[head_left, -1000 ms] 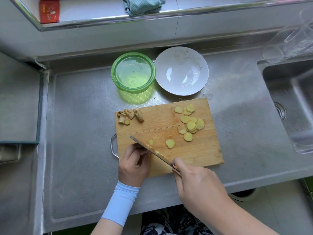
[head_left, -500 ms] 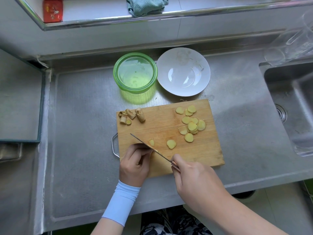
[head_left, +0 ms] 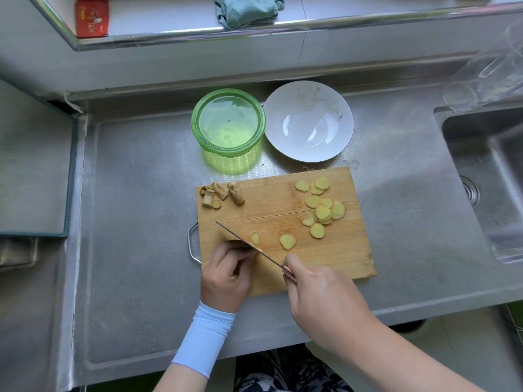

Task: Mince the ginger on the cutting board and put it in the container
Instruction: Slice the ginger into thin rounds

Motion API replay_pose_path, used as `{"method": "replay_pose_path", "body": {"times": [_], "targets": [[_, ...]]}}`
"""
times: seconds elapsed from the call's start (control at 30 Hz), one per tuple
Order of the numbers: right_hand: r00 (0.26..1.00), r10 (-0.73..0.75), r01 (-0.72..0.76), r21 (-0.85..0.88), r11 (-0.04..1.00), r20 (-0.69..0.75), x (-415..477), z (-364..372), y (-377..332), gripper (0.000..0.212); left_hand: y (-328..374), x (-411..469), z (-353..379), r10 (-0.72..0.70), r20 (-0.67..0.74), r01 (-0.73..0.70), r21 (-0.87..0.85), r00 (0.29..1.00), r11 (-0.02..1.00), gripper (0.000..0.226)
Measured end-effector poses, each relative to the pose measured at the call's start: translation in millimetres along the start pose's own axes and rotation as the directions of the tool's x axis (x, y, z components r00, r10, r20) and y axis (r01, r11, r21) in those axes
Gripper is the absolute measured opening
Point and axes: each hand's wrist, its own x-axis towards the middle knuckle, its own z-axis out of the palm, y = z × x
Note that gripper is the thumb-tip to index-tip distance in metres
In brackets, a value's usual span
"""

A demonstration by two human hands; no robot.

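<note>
A bamboo cutting board (head_left: 283, 199) lies on the steel counter. Yellow ginger slices (head_left: 322, 212) are piled on its right half, and one loose slice (head_left: 288, 241) lies nearer me. Ginger peel and end scraps (head_left: 223, 193) sit at the board's far left corner. My left hand (head_left: 226, 273) curls its fingers on a small ginger piece (head_left: 254, 238) against the blade. My right hand (head_left: 319, 292) grips the handle of a knife (head_left: 249, 244), its blade edge-down across the board's near left part. The green container (head_left: 227, 123) stands beyond the board with nothing visible in it.
A white plate (head_left: 308, 121) sits right of the green container. A sink (head_left: 492, 171) is at the far right, with a clear glass jug (head_left: 492, 77) behind it. A ledge behind holds a teal cloth (head_left: 246, 9) and a red packet (head_left: 92, 15).
The knife blade and both hands have stayed at the same spot on the board; the head camera has shifted slightly. The ginger slices have not moved.
</note>
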Motion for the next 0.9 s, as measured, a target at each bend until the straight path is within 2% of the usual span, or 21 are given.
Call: {"method": "replay_pose_path", "body": {"times": [0.53,0.9], "targets": [[1.0,-0.011,0.01,-0.034,0.999,-0.006,17,11,-4,0.009,2,3,-3,0.019,0.021,-0.019,0.011,1.0,1.0,0.01],[0.999,-0.027,0.027,0.002,1.0,-0.033,25,17,2,0.01,2,1,-2,0.027,0.045,-0.028,0.015,0.999,0.999,0.009]]}}
